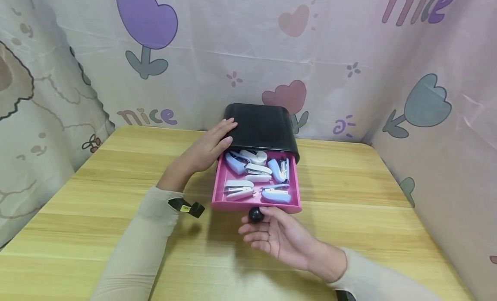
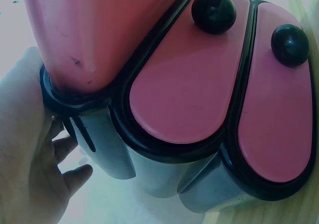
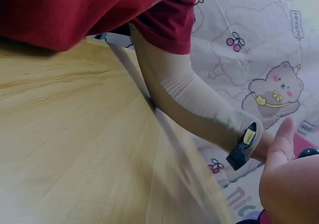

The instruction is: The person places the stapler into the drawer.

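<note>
A black-topped drawer cabinet (image 1: 261,126) stands near the back of the table. Its top pink drawer (image 1: 233,206) is pulled out and holds several small staplers, among them a light-blue stapler (image 1: 276,197), a white-and-pink stapler (image 1: 239,193) and a white stapler (image 1: 254,156). My left hand (image 1: 203,150) rests against the cabinet's left side, its extended fingers reaching over the top edge. At the drawer's front, my right hand (image 1: 285,238) pinches the round black knob (image 1: 256,214) between thumb and fingers, palm up. In the left wrist view, two lower pink drawers (image 2: 187,89) are closed.
The wooden table (image 1: 369,214) extends on both sides of the cabinet. A patterned curtain (image 1: 209,46) hangs close behind it and along the sides. A black wrist strap (image 1: 190,207) is on the left sleeve.
</note>
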`<move>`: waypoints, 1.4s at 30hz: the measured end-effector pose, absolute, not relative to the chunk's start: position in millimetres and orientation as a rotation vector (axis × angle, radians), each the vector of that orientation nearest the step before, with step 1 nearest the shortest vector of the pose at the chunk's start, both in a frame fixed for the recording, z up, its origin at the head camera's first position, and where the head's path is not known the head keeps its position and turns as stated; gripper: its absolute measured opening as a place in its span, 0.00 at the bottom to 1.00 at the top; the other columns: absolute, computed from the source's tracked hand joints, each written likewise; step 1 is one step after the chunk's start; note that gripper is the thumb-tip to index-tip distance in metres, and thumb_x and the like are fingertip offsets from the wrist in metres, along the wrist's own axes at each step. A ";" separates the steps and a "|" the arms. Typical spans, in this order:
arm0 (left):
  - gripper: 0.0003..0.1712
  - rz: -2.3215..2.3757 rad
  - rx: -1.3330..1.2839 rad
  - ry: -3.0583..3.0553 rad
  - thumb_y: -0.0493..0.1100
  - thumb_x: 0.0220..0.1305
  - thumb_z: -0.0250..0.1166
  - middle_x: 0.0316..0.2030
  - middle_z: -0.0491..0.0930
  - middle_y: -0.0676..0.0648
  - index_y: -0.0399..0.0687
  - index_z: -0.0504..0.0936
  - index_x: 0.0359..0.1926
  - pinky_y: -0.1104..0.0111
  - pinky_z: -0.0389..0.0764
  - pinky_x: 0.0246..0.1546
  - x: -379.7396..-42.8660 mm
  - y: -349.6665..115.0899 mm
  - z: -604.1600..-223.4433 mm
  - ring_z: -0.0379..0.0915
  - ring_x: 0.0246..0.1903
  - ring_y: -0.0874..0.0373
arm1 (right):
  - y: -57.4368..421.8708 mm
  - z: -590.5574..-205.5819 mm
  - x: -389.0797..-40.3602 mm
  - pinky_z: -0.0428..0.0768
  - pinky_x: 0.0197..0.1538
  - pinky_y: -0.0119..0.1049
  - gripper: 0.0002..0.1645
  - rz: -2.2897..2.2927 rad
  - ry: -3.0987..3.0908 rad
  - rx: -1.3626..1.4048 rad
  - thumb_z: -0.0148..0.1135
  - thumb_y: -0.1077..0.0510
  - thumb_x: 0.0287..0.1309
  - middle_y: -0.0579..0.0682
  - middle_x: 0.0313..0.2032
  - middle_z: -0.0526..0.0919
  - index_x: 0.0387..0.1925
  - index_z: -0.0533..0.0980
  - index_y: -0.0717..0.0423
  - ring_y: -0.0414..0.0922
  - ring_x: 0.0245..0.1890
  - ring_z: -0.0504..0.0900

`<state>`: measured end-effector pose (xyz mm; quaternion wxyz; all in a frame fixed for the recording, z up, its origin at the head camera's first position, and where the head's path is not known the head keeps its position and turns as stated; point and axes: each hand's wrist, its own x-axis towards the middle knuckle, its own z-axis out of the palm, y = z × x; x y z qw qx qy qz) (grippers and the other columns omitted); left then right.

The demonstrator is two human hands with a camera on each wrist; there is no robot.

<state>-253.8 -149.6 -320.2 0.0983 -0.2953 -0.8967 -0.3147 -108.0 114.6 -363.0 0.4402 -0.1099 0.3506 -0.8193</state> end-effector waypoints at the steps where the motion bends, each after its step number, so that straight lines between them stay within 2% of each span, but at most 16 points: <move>1: 0.34 -0.932 -0.873 -2.651 0.60 0.75 0.42 0.76 0.49 0.50 0.53 0.57 0.76 0.48 0.49 0.71 -254.2 -149.7 -320.2 0.37 0.75 0.55 | 114.3 -362.2 -108.4 0.79 0.54 0.33 0.24 -2.038 0.874 -0.272 0.42 0.47 0.75 0.56 0.47 0.84 0.53 0.74 0.62 0.44 0.45 0.84; 8: 0.34 -0.927 -0.885 -2.637 0.60 0.75 0.41 0.75 0.50 0.50 0.52 0.58 0.75 0.50 0.49 0.71 -253.9 -149.3 -318.5 0.38 0.75 0.56 | 111.9 -354.0 -115.2 0.80 0.50 0.31 0.25 -2.088 0.936 -0.270 0.43 0.46 0.74 0.54 0.43 0.85 0.51 0.75 0.61 0.43 0.42 0.85; 23: 0.34 -0.950 -0.861 -2.690 0.59 0.75 0.42 0.76 0.49 0.50 0.53 0.57 0.76 0.46 0.49 0.70 -249.8 -149.4 -312.5 0.37 0.75 0.54 | 108.5 -342.4 -139.1 0.81 0.46 0.30 0.25 -2.155 1.006 -0.219 0.48 0.44 0.73 0.53 0.39 0.86 0.47 0.79 0.61 0.43 0.38 0.86; 42: 0.34 -0.915 -0.879 -2.831 0.61 0.75 0.44 0.76 0.46 0.52 0.56 0.55 0.76 0.49 0.48 0.71 -251.3 -152.3 -298.4 0.37 0.75 0.55 | 103.2 -343.5 -165.2 0.82 0.46 0.31 0.26 -2.195 1.076 -0.156 0.52 0.42 0.70 0.53 0.37 0.86 0.46 0.80 0.62 0.43 0.37 0.86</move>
